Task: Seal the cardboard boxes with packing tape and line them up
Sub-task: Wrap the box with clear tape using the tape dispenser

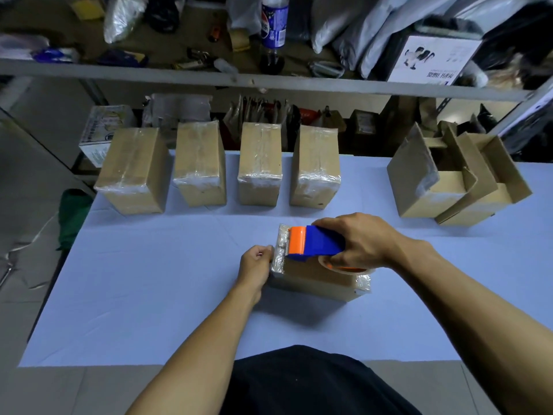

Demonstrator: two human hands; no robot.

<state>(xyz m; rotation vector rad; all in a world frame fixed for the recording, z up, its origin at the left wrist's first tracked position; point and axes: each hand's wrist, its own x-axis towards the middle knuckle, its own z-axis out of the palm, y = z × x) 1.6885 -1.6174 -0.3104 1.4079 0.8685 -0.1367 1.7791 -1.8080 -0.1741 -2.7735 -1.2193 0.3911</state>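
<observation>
A small cardboard box [314, 280] lies in the middle of the blue table [149, 295], with clear tape over its ends. My right hand [362, 239] grips a blue and orange tape dispenser [314, 243] that rests on top of the box, its orange head at the left end. My left hand [256, 263] is curled against the box's left end and presses the tape there. Several sealed boxes [260, 164] stand in a row along the far edge of the table.
Open, unsealed cardboard boxes [454, 181] sit at the far right of the table. A cluttered metal shelf [269, 82] with a soda bottle [273, 28], bags and a white carton runs above the far edge. A green item lies on the floor left of the table.
</observation>
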